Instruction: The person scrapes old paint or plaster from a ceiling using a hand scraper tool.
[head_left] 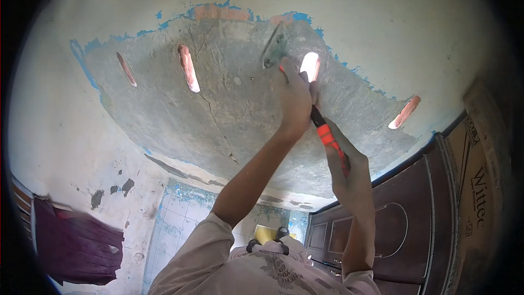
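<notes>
A long-handled scraper (327,135) with a black and red handle slants up across the grey bare patch of wall (251,109). Its wide head (277,47) is blurred and lies against the upper part of that patch; I cannot make out the blade edge. My left hand (296,101) wraps round the upper shaft, close below the head. Lower down, my right hand (349,169) is closed on the red-banded grip. Beside the left hand, a bright slot (310,66) opens through the wall. Pale paint with torn blue edges borders the patch.
More slots, such as the reddish one (188,68), cut the wall. At the right stand a dark wooden door (393,229) and a cardboard box (475,186). A purple cloth (76,243) hangs at the left. Below are a tiled floor (180,216) and a yellow object (266,233) by my feet.
</notes>
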The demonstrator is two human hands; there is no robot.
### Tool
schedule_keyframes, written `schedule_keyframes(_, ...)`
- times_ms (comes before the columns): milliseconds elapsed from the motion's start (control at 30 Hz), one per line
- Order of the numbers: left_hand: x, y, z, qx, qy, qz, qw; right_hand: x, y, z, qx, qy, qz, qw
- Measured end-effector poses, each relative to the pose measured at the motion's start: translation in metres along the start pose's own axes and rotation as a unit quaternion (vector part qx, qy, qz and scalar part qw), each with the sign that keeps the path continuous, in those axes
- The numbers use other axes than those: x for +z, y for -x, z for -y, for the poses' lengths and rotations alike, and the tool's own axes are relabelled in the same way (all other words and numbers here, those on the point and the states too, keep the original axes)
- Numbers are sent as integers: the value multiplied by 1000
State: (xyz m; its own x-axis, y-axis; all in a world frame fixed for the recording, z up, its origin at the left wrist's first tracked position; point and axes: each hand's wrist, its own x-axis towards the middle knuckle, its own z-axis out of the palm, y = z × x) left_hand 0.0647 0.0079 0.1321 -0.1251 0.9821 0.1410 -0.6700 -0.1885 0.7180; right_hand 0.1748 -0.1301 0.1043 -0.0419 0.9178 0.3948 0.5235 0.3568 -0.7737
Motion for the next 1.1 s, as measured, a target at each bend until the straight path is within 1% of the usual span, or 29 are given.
schedule_keyframes(67,4,6,4,-19,11,21,1000,-4,4,0,3,8,-8,1000)
schedule_keyframes(167,-5,-10,1,-9,18,-27,999,4,-5,5,-10,-3,1,1000)
schedule_keyframes(267,-26,-22,-7,29,13,23,999,13,-17,7,-14,3,28,1000)
schedule_keyframes(367,-8,-16,3,3,16,-61,998,5,-10,1,-25,15,11,1000)
schedule_keyframes(467,5,5,10,-22,20,29,999,-9,4,2,-7,39,-21,999)
schedule_keyframes(567,3,0,5,-19,31,6,999,-11,-3,12,6,31,-4,999)
schedule_keyframes(667,-15,-18,-6,5,26,-14,1000,2,-20,10,-28,27,25,999)
schedule_keyframes(800,2,-12,2,-19,37,-64,997,-7,-13,4,-26,31,5,999)
schedule_keyframes(900,18,5,19,-25,20,1,999,-26,-5,-1,-14,29,-1,999)
schedule_keyframes(933,19,7,14,-37,14,0,999,-28,-6,-1,-13,25,1,1000)
schedule_keyframes(967,15,4,12,-25,24,-4,999,-30,-5,-2,-10,21,2,1000)
schedule_keyframes(1000,10,-2,9,-14,35,-4,999,-26,-10,-1,-28,31,12,999)
schedule_keyframes(1100,3,-13,10,9,46,9,999,-20,-18,-3,-16,33,21,999)
